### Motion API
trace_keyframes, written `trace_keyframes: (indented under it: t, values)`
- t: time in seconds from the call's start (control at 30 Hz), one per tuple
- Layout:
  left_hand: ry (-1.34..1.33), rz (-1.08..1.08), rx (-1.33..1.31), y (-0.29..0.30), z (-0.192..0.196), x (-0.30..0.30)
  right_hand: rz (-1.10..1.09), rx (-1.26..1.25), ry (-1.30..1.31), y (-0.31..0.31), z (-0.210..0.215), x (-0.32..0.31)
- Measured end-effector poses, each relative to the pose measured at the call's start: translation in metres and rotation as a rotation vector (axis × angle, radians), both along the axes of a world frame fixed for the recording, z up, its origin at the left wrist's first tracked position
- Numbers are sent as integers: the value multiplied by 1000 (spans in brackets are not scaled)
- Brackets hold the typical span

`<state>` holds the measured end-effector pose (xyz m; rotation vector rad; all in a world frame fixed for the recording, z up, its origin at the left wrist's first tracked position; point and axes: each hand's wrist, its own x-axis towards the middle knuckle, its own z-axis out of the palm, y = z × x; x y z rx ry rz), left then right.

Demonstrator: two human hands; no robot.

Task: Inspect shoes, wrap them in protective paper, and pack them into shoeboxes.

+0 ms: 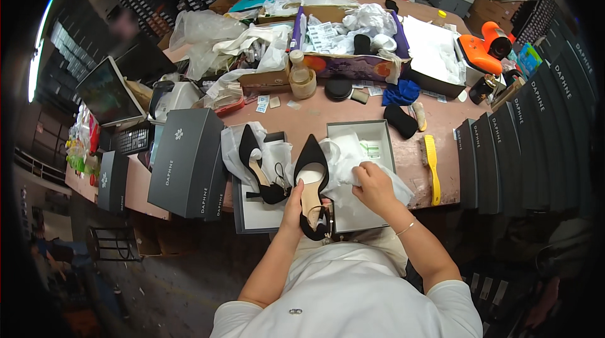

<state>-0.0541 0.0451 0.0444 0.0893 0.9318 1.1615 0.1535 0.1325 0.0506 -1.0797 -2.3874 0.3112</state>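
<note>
My left hand [293, 207] is closed round the side of a black pointed high-heeled shoe [311, 156], its toe pointing away from me and white stuffing inside. My right hand [373, 188] pinches white tissue paper [345, 155] that spills over an open grey shoebox part [359, 125] in front of me. Left of the held shoe, a matching black shoe [253, 165] lies on tissue in another grey box part [249, 219]. A small white and green packet [370, 149] rests by the tissue in the right box.
Closed grey shoeboxes [189, 155] stand at left, and a long row of them [498, 149] at right. A yellow brush [431, 168] lies right of the open box. Farther back are cartons of paper [353, 64], a glass jar [302, 80] and an orange device [482, 51].
</note>
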Motion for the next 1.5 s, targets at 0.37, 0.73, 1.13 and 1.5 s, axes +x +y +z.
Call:
trace_keyframes:
  t: [0.37, 0.73, 1.13, 1.5]
  values:
    - [291, 27, 318, -6, 24, 6, 252, 194, 67, -10, 59, -46]
    - [135, 86, 55, -2, 8, 16, 276, 328, 90, -21, 65, 0]
    - [265, 197, 384, -27, -4, 49, 269, -348, 399, -29, 32, -73]
    - [626, 51, 352, 7, 43, -19, 329, -324, 269, -25, 37, -82]
